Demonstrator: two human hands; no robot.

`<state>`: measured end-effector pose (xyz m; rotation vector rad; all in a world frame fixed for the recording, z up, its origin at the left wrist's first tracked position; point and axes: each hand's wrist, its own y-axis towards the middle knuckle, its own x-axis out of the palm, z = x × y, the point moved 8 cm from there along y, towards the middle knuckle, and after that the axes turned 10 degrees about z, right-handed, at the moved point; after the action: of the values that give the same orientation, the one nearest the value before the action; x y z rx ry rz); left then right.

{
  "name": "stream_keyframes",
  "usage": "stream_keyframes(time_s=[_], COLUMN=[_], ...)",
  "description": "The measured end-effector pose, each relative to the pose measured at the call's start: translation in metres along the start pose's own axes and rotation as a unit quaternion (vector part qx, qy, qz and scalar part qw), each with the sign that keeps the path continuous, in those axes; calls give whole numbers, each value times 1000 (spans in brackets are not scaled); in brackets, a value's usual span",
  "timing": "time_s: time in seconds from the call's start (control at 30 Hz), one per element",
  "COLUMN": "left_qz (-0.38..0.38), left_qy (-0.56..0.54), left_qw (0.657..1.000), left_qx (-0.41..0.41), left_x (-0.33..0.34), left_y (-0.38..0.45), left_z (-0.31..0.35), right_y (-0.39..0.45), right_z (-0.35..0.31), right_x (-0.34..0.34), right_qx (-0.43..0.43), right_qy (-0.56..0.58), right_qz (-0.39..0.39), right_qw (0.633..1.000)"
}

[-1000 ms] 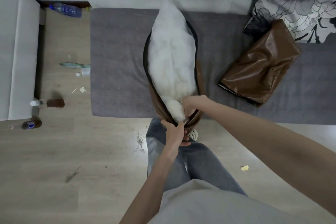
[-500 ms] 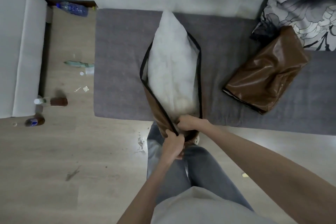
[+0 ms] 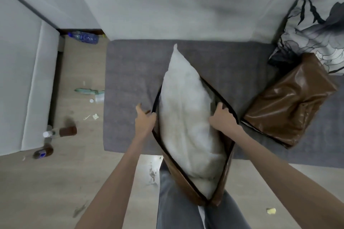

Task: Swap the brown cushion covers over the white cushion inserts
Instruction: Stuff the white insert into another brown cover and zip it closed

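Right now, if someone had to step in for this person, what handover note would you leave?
Left hand grips the left edge of the brown cover's open mouth; right hand grips the right edge.
White insert sits partly in that cover, its upper half sticking out over the grey sofa seat; the cover's bottom rests against the person's legs.
A second brown cushion lies on the seat to the right, its opening showing a sliver of white.
Left: work this insert fully in or out; whether the other is finished is unclear.
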<state>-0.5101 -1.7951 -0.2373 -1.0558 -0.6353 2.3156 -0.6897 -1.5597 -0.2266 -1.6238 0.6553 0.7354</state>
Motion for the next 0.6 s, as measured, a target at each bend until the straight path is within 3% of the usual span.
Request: stream_keyframes(time_s=[0.13,0.2,0.37,0.6], left_qz=[-76,-68,-62,-65], left_qy=[204,260,340,409], left_qw=[973,955,911,863], left_qx=[76,122,227,289], left_x=[43,55,87,131], left_y=[38,55,104,144], left_z=[47,72,128,180], right_y=[41,57,88,85], right_z=[-65,-103,-173,-147], right_x=[-41,-62,-50,-37], right_qx=[-70,-94,-163,-175], right_qy=[161,222,114,74], right_qz=[68,106,94,196], right_qw=[982,965,976,962])
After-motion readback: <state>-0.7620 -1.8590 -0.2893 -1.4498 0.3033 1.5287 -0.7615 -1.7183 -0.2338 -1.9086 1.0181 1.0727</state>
